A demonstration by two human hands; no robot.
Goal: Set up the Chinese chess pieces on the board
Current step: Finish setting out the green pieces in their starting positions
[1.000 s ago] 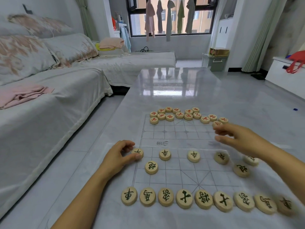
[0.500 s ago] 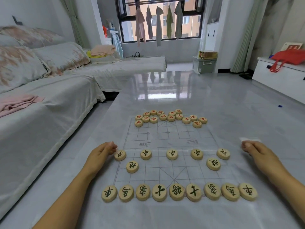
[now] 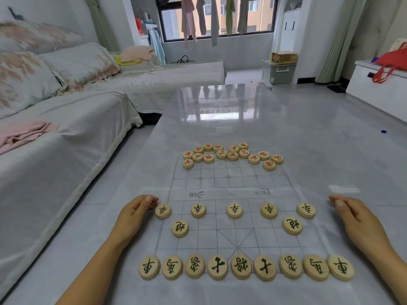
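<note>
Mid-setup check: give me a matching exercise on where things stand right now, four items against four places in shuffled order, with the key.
Items
1. red-marked pieces
2. row of nine dark-marked pieces
3. left hand
4. right hand

Places
A. resting off the right side of the board
B. lined up along the board's near edge
C. bunched loosely at the board's far edge
D. beside the left end of the row of five dark-marked pieces

Pairs: 1-C, 2-B, 3-D, 4-A
</note>
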